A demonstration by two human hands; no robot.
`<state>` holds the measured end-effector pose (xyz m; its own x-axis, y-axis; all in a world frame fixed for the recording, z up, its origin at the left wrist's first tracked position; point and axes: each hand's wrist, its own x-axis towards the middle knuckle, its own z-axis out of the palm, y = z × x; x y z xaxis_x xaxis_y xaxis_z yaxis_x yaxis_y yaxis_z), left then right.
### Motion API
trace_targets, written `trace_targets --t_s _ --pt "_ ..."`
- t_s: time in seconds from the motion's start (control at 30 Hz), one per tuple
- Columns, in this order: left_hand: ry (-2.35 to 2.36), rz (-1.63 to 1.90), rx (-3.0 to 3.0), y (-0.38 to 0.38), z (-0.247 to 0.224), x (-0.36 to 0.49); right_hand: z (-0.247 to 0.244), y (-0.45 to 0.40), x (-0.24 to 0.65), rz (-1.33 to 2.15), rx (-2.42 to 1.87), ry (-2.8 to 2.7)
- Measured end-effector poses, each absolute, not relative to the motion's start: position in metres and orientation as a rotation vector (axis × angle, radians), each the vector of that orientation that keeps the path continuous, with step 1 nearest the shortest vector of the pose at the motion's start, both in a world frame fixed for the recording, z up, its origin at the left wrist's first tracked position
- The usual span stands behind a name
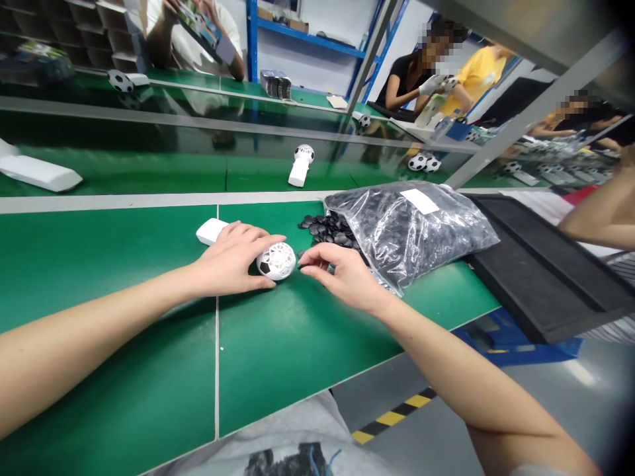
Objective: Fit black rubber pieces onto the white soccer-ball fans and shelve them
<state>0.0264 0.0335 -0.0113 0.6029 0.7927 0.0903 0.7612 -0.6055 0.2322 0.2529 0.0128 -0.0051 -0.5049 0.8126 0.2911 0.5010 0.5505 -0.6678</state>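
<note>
On the green bench lies a white handheld fan with a football-shaped openwork head (280, 262). My left hand (233, 258) is closed round it from the left, and the white handle (211, 231) sticks out behind the fingers. A black patch shows on the head's left side; its right side is bare white lattice. Just right of the head, my right hand (342, 272) pinches a small black piece (300, 266), mostly hidden by the fingertips. Loose black pieces (331, 229) spill from the mouth of a clear plastic bag (417, 228) beyond that hand.
A black tray (550, 264) stands right of the bag. Behind a pale rail (124, 200), another football fan (300, 165) and a white handle (40, 173) lie on a green belt. Several co-workers sit across and at the right. A slanted metal post (501, 135) rises at right.
</note>
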Motion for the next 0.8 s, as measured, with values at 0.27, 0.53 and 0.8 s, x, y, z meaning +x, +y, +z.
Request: trace_targets --t_s 0.27,0.53,0.8 --pt "1.405 0.264 2.573 0.028 -0.005 0.038 -0.006 0.016 0.242 0.077 -0.733 -2.638" --pt "1.48 0.369 2.519 0.022 -0.006 0.049 -0.021 0.03 0.239 0.286 -0.737 -2.396" --pt "1.467 0.391 2.489 0.023 -0.007 0.05 -0.031 0.038 0.238 0.831 -0.934 -2.254"
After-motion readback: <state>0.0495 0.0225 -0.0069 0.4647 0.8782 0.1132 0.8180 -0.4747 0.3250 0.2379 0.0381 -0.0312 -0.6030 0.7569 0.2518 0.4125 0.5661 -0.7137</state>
